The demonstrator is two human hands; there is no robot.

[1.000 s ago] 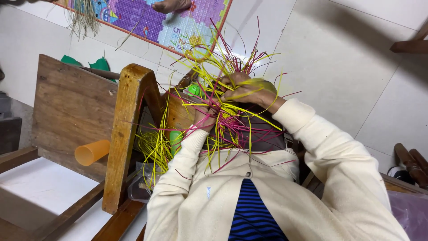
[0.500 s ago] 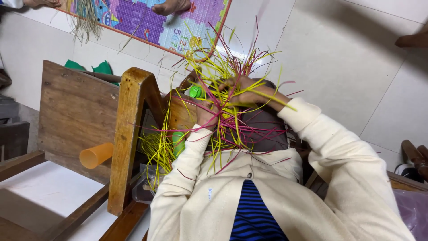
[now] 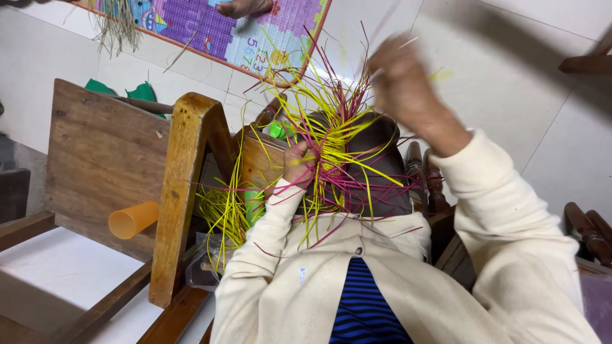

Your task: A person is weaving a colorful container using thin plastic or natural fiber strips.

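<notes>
A small woven piece of yellow and magenta strips point(image 3: 331, 156) rests on my dark-clad knee, and its loose ends stick out in all directions. My left hand point(image 3: 297, 160) grips its left side. My right hand point(image 3: 400, 81) is raised above and to the right of it and blurred by motion. Its fingers look pinched on a thin strip. A loose bunch of yellow strips point(image 3: 223, 213) hangs down beside a wooden post point(image 3: 182, 191), left of my cream sleeve.
An orange cup point(image 3: 131, 220) lies on a wooden chair seat point(image 3: 102, 159) at left. A green bottle point(image 3: 275, 130) sits behind the strips. A colourful mat point(image 3: 191, 25) on the white tiled floor has another person's foot point(image 3: 242, 7) on it. Dark wooden furniture point(image 3: 590, 229) stands at right.
My right hand has lifted off the woven piece, up and to the right. My left hand stays on the weave.
</notes>
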